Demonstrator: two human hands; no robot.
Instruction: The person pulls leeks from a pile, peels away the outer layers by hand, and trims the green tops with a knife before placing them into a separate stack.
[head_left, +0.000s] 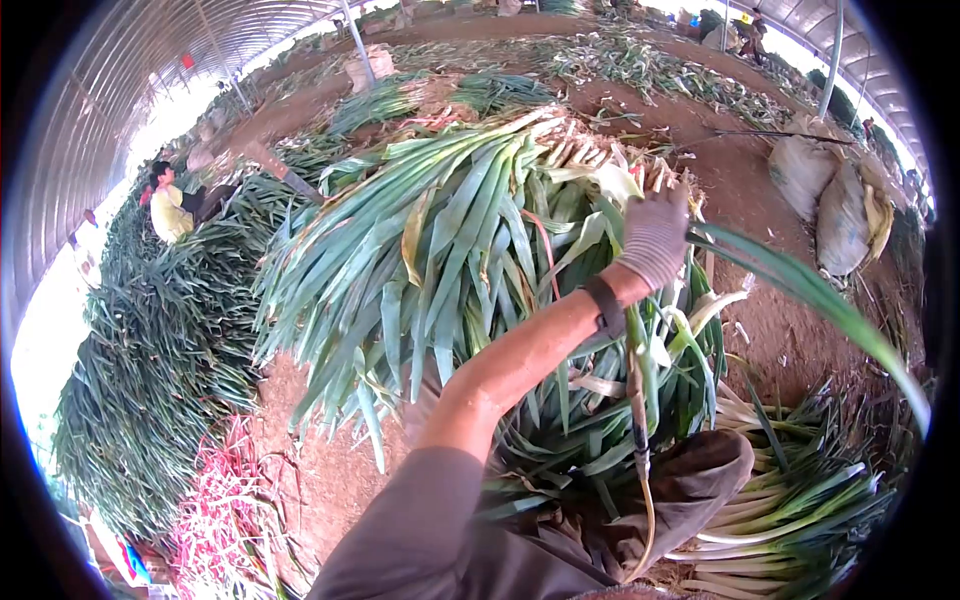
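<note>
My left hand point(655, 235), in a striped knit glove with a dark band on the wrist, is over the root end of a large heap of leeks point(460, 220). Its fingers look closed, partly hidden from me. From its right edge a long green leek leaf point(830, 295) stretches down to the right, blurred at its tip. Below the hand, a thin rod with a pale hose point(645, 490) runs down past my bent knee point(700, 470). Loose leeks with white stems point(770, 530) lie on the ground to the right of the knee. My right hand is out of view.
A broad bank of leeks point(160, 350) lies on the left, where a person in yellow point(170, 205) sits. Pink and white strips point(225, 500) litter the ground. Pale sacks point(835, 200) stand at right. Scattered leaves point(660, 70) and roof posts point(357, 40) are behind the heap.
</note>
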